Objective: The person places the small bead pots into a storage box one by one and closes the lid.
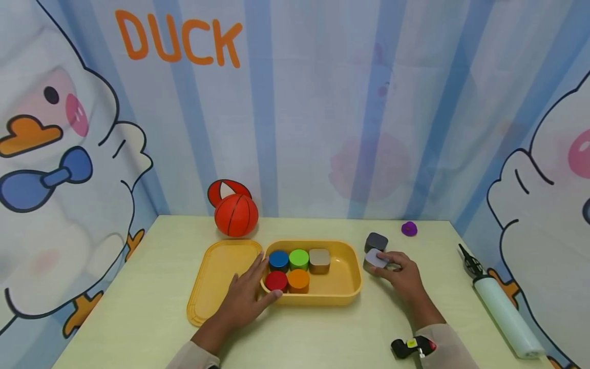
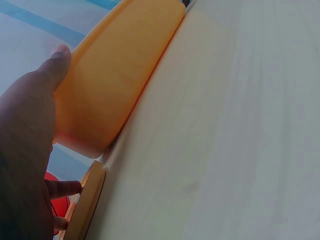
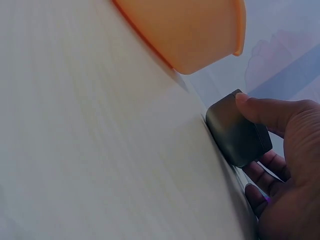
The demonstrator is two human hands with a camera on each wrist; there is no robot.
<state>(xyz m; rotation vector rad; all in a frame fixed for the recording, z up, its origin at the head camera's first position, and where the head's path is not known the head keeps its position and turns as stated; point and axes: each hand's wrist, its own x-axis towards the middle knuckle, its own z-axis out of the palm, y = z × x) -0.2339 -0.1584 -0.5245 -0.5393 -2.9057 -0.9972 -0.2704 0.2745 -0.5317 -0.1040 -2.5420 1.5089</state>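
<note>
In the head view a yellow rectangular box (image 1: 343,266) holds several small pieces at its left: a blue round one (image 1: 278,260), a green round one (image 1: 299,259), a tan square one (image 1: 319,260), a red round one (image 1: 276,281) and an orange round one (image 1: 298,281). My left hand (image 1: 246,297) lies against the box's left end, fingers fairly straight, thumb at the front rim. To the right of the box, my right hand (image 1: 401,277) pinches a grey rounded-square piece (image 1: 374,260) between thumb and fingers, close to the table. Right behind it stands another dark grey piece (image 1: 376,241).
A yellow lid (image 1: 214,284) lies left of the box, partly under my left hand in the head view. Behind it sits a red ball-shaped object (image 1: 236,215). A small purple object (image 1: 408,228) is at the back right, and a pale green hand pump (image 1: 507,315) lies along the right edge.
</note>
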